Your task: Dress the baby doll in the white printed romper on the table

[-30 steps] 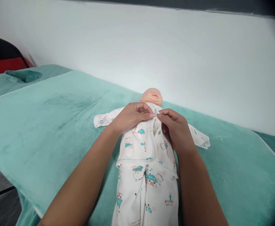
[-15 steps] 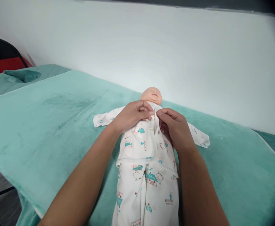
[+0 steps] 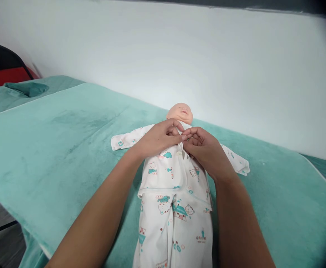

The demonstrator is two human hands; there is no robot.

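A baby doll (image 3: pixel 180 111) lies on its back on a teal blanket (image 3: pixel 68 141), dressed in a white printed shirt (image 3: pixel 167 167) and matching trousers (image 3: pixel 174 227). My left hand (image 3: pixel 159 137) and my right hand (image 3: pixel 204 150) meet at the doll's upper chest, just below its chin. Both hands are closed in a pinch on the shirt's front opening, fingertips touching each other. The shirt's sleeves lie spread out to either side.
A white wall runs close behind the doll's head. At the far left lie a second teal-covered surface (image 3: pixel 1 102) with a folded teal cloth (image 3: pixel 26 89), and a black and red chair (image 3: pixel 3 70). The blanket's edge drops off at the lower left.
Both hands have drawn closer together at the shirt's neckline, and the gap in the shirt front between them has closed. The doll has not moved.
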